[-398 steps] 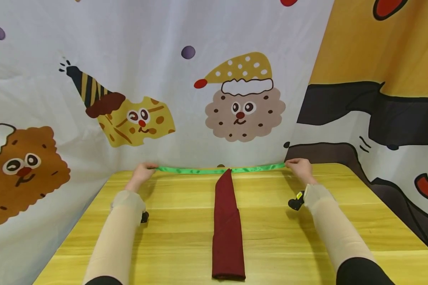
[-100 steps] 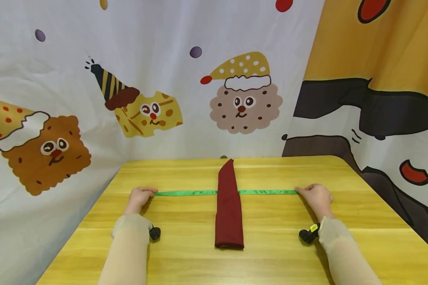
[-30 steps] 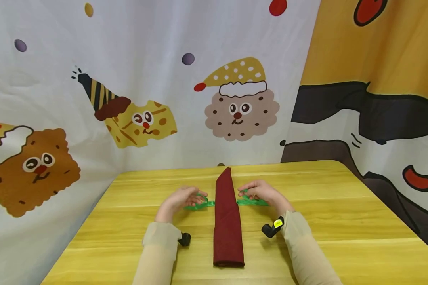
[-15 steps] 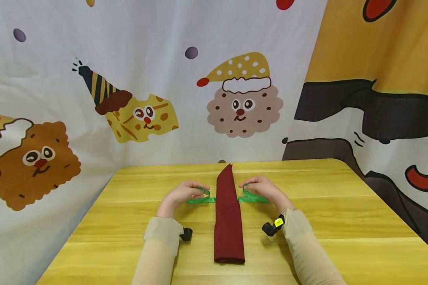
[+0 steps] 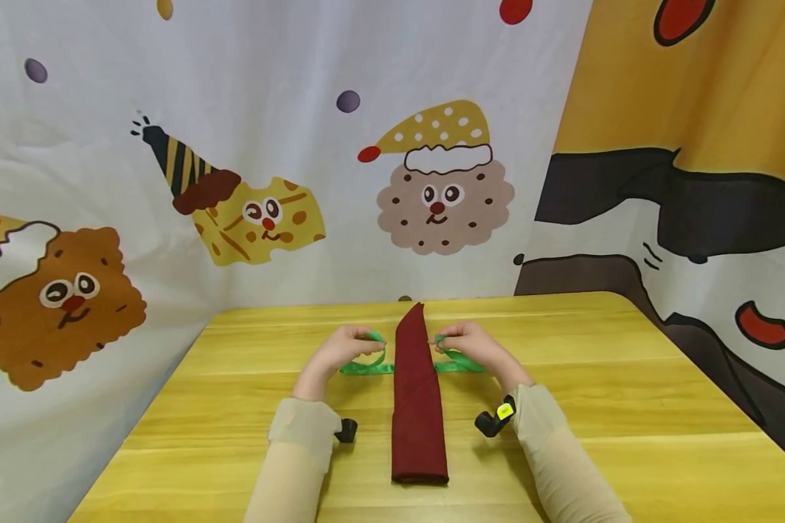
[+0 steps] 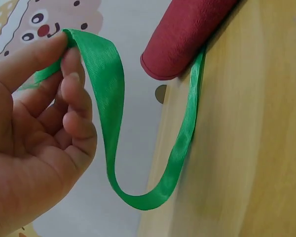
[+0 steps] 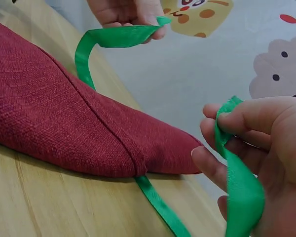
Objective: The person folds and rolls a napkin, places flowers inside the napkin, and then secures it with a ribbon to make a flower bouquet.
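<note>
A folded dark red cloth napkin (image 5: 419, 414) lies lengthwise on the table, its pointed tip toward the back. Beneath it runs a green satin ribbon (image 5: 366, 369), emerging on both sides. My left hand (image 5: 344, 347) pinches one ribbon end between thumb and forefinger, left of the napkin; in the left wrist view the ribbon (image 6: 108, 84) hangs from the fingertips in a U-shaped loop. To the right, my right hand (image 5: 474, 343) pinches the other end, and the ribbon (image 7: 244, 192) drapes down past its palm. Both hands are raised slightly above the table, apart from the napkin.
The wooden table (image 5: 235, 436) has its back edge close to a printed curtain (image 5: 288, 87) with cartoon figures. Small black wrist cameras (image 5: 496, 420) sit at both sleeve cuffs.
Earlier the ribbon was stretched straight, first at the napkin's tip, then under its middle. Both hands have since come inward, lifting the ribbon ends. Over the last second, fingers closed into pinches.
</note>
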`<act>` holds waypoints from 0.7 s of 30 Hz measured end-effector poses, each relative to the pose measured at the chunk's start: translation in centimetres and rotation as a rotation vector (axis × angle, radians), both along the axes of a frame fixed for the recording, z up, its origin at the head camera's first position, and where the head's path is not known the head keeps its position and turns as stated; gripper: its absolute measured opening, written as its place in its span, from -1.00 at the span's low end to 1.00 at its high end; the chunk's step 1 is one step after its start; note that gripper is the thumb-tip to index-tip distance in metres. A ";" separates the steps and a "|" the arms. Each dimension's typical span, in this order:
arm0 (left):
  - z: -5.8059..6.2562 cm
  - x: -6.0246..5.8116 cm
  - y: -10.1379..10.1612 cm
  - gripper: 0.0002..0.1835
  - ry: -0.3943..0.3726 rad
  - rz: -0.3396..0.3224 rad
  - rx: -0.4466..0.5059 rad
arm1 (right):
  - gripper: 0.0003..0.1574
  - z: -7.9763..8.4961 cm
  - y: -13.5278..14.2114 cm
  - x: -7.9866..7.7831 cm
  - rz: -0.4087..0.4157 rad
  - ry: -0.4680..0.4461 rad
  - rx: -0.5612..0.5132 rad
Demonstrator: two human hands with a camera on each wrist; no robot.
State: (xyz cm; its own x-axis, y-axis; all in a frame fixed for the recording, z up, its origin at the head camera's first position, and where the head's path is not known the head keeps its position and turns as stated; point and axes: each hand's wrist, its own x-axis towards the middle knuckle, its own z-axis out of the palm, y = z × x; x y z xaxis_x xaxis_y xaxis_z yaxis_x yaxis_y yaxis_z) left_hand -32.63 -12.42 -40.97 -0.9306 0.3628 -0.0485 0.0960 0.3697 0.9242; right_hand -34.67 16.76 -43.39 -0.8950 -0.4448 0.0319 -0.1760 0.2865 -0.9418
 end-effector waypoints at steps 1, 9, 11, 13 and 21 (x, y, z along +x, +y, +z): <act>0.1 0.0 0.0 -0.84 0.003 0.000 0.009 | -0.68 0.1 -0.1 0.0 0.000 0.017 0.012; 0.1 0.0 0.5 -0.81 0.018 -0.002 0.075 | -0.68 0.5 -0.5 0.0 -0.114 0.056 0.044; 0.1 0.0 0.7 -0.82 0.014 -0.012 0.092 | -0.67 0.6 -0.5 0.0 -0.123 0.055 0.052; 0.1 0.0 0.8 -0.83 0.019 -0.017 0.099 | -0.65 0.7 -0.6 0.2 -0.121 0.055 0.059; -0.2 -0.2 1.5 -0.86 0.061 0.043 0.148 | -0.68 1.3 -1.4 1.0 -0.023 0.071 0.078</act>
State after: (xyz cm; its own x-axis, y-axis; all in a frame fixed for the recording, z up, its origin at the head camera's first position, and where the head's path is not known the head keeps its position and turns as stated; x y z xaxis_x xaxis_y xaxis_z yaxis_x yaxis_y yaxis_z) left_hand -32.84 -10.93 -41.20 -0.9451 0.3214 0.0596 0.1404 0.2347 0.9619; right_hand -33.66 15.37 -42.06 -0.9018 -0.4277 0.0613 -0.2337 0.3634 -0.9019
